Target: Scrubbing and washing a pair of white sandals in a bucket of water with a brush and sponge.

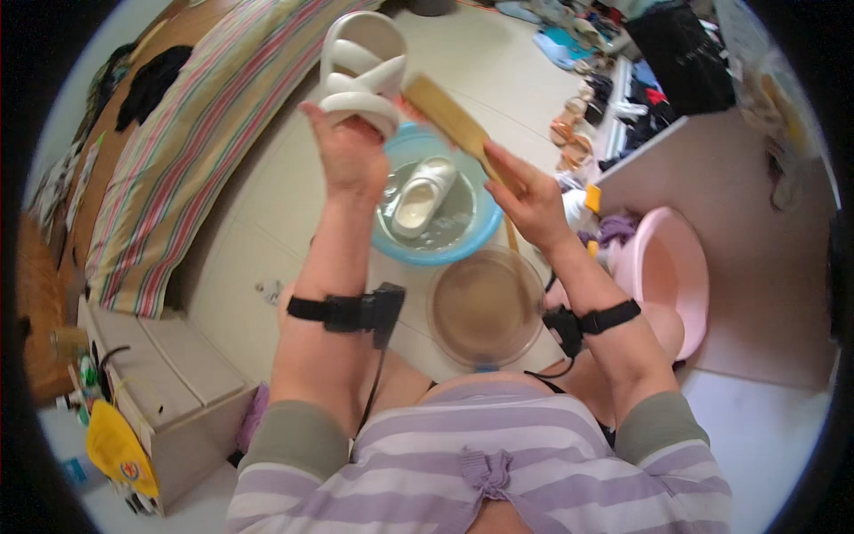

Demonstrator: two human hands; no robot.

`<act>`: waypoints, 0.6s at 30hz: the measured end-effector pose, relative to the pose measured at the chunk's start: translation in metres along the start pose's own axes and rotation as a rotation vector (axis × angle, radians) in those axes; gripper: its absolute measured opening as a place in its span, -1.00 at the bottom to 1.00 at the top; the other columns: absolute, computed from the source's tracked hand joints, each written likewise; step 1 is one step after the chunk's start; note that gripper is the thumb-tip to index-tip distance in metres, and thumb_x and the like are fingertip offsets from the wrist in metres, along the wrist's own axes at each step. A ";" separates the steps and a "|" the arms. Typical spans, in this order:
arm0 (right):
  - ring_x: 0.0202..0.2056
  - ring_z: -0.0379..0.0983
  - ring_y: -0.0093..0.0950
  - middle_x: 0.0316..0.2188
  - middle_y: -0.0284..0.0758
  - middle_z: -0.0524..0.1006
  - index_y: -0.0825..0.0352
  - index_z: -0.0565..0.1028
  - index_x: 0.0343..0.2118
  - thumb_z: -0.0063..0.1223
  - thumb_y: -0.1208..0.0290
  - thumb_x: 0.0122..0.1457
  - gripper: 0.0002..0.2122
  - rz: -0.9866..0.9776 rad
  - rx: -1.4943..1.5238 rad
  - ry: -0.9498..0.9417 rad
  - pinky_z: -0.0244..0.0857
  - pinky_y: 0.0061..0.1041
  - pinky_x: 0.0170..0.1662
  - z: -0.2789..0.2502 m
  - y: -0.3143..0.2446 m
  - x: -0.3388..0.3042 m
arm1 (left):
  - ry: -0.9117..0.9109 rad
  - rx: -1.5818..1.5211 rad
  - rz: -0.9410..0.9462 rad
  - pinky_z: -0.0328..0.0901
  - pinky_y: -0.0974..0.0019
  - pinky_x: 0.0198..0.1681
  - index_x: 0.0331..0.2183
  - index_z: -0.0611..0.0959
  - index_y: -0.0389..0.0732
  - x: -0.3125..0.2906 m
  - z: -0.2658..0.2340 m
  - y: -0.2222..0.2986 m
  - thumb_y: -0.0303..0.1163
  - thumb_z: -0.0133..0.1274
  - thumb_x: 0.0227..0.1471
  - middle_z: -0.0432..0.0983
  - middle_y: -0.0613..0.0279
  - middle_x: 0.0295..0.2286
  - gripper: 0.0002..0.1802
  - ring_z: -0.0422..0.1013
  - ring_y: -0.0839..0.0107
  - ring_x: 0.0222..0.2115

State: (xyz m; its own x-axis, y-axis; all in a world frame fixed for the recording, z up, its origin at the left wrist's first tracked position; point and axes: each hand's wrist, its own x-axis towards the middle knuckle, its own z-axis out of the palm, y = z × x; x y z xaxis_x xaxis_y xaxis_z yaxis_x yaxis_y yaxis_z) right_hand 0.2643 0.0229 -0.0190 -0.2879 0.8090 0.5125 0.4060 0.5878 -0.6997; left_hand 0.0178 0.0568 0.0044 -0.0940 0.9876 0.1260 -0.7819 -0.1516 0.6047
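My left hand point(350, 158) is raised in front of me and closed on a white slipper point(363, 53) with thick crossed straps. The slipper stands upright with its sole end up. In my right hand point(534, 194) is a long, flat wooden brush point(449, 118), its broad head angled toward the slipper's lower strap. Bristles cannot be made out. Below both hands sits a light blue basin point(436, 254) of cloudy water, with a second white slipper point(423, 198) lying in it. Nearer to me is a round see-through basin point(480, 307) of brownish water.
A pink tub point(683, 258) and a white bottle with a yellow top point(583, 203) stand at the right. Sandals point(569, 133) lie by a shoe rack at the back right. A striped bed cover point(196, 151) hangs at the left, above a low pale cabinet point(191, 356).
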 end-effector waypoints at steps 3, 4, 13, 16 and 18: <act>-0.24 0.54 -0.37 -0.20 -0.18 0.56 0.17 0.42 0.07 0.17 0.44 0.03 -0.54 -0.064 0.193 0.101 0.39 -0.53 -0.16 0.012 -0.035 0.039 | -0.033 0.093 0.010 0.06 0.13 0.15 0.17 0.17 -0.18 0.004 0.003 -0.008 0.46 -0.48 0.01 0.19 0.22 0.10 0.00 0.13 0.25 0.10; -0.24 0.53 -0.35 -0.19 -0.17 0.56 0.17 0.41 0.07 0.17 0.44 0.04 -0.54 -0.108 0.281 0.136 0.38 -0.53 -0.16 0.016 -0.041 0.043 | -0.008 0.190 0.068 0.05 0.15 0.16 0.17 0.18 -0.18 0.003 0.009 -0.017 0.47 -0.47 0.00 0.20 0.22 0.10 0.00 0.13 0.28 0.11; -0.11 0.48 -0.51 -0.08 -0.21 0.52 0.21 0.35 0.12 0.14 0.47 0.08 -0.51 0.056 0.094 0.092 0.33 -0.54 -0.03 -0.015 0.007 0.007 | 0.111 0.503 0.110 0.14 0.30 0.06 0.05 0.37 -0.29 0.000 0.019 -0.017 -0.01 -0.12 0.19 0.35 0.22 -0.03 -0.41 0.26 0.42 -0.01; -0.09 0.46 -0.50 -0.02 -0.17 0.47 0.25 0.36 0.11 0.12 0.49 0.09 -0.53 0.047 0.355 0.174 0.31 -0.54 0.00 -0.009 -0.030 0.044 | 0.086 0.700 0.026 0.18 0.36 -0.02 -0.04 0.45 -0.32 -0.005 0.017 -0.025 -0.22 -0.01 0.15 0.42 0.22 -0.14 -0.56 0.30 0.49 -0.13; -0.15 0.50 -0.47 -0.08 -0.18 0.52 0.16 0.37 0.11 0.13 0.48 0.08 -0.53 -0.069 0.281 0.023 0.35 -0.55 -0.05 0.005 -0.032 0.048 | 0.027 0.880 0.059 0.17 0.31 -0.02 -0.11 0.49 -0.34 -0.002 0.014 -0.039 -0.36 0.06 0.08 0.50 0.23 -0.28 -0.64 0.38 0.44 -0.25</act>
State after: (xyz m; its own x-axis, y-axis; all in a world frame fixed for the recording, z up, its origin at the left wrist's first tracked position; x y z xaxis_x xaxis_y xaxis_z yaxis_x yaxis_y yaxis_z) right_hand 0.2333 0.0424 0.0255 -0.2857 0.7683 0.5728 0.1292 0.6232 -0.7713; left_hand 0.0571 0.0605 -0.0081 -0.1424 0.9761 0.1642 -0.0185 -0.1685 0.9855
